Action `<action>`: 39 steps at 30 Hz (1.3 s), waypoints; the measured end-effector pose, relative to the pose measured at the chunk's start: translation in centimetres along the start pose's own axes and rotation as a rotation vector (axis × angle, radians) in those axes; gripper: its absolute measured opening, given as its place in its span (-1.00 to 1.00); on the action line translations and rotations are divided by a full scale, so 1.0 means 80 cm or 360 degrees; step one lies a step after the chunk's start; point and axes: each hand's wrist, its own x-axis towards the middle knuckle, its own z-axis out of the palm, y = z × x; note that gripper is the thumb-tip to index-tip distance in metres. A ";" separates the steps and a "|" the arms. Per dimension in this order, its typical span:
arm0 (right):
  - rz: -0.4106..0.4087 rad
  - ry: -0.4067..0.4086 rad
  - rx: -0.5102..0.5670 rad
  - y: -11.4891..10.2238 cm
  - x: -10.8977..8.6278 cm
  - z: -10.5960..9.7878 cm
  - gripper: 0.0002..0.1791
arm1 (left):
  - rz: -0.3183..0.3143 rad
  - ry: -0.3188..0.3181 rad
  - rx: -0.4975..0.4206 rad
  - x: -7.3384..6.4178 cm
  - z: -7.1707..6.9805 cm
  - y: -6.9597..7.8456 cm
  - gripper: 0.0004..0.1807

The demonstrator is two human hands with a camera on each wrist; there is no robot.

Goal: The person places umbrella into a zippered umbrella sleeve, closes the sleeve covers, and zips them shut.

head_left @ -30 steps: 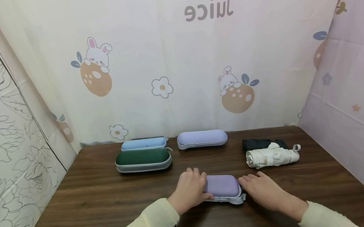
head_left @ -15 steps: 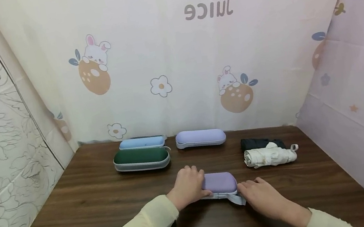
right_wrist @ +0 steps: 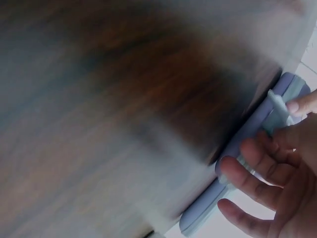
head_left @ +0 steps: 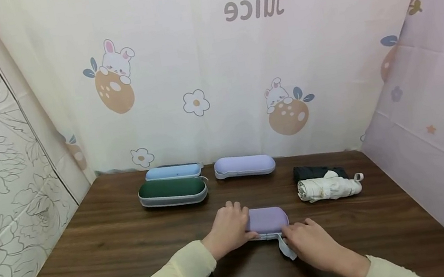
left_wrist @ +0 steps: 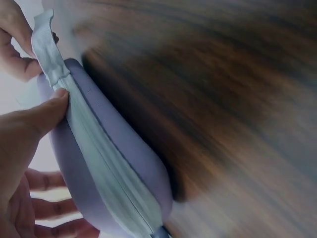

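Observation:
A purple zippered hard case (head_left: 266, 221) lies on the table in front of me, its grey zipper band (left_wrist: 101, 153) facing the near side. My left hand (head_left: 227, 228) grips the left part, thumb on the band near the strap end and fingers around the far side. At the right end, my right hand (head_left: 310, 243) pinches the zipper edge with bent fingers; the zipper pull itself is hidden by the fingertips. A grey strap loop (head_left: 286, 248) sticks out toward me beside those fingertips. The right wrist view shows the strap (right_wrist: 278, 105) close to the left thumb (right_wrist: 301, 105).
A green case (head_left: 173, 192) stands at the back left, with a light blue case (head_left: 172, 172) behind it. A lavender case (head_left: 244, 165) is at the back middle. To the right lie a white folded umbrella (head_left: 328, 188) and a black one (head_left: 316, 172). Printed curtains surround the wooden table (head_left: 113, 252).
My right hand has moved left and toward me along the case's near edge. The strap loop has swung out to point toward me. The left hand has kept its grip.

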 end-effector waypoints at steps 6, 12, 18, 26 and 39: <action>0.0015 0.0089 0.0098 0.028 -0.002 0.001 -0.78 | 0.0094 -0.0120 -0.0382 -0.016 0.003 -0.032 -0.36; 0.0171 -0.0175 0.0511 0.062 0.003 0.001 -0.56 | -0.0037 -0.0297 -0.0909 -0.035 0.013 -0.065 -0.21; 0.0215 -0.0393 0.1038 0.082 0.012 0.004 -0.30 | -0.0164 -0.0354 -0.1278 -0.041 0.023 -0.072 -0.08; 0.0098 -0.0269 0.1141 0.082 0.017 0.013 -0.38 | -0.0244 -0.0235 -0.1469 -0.038 0.032 -0.071 -0.13; 0.0240 -0.0291 0.1233 0.098 0.049 0.013 -0.38 | -0.0350 -0.0232 -0.1468 -0.004 0.033 -0.092 -0.17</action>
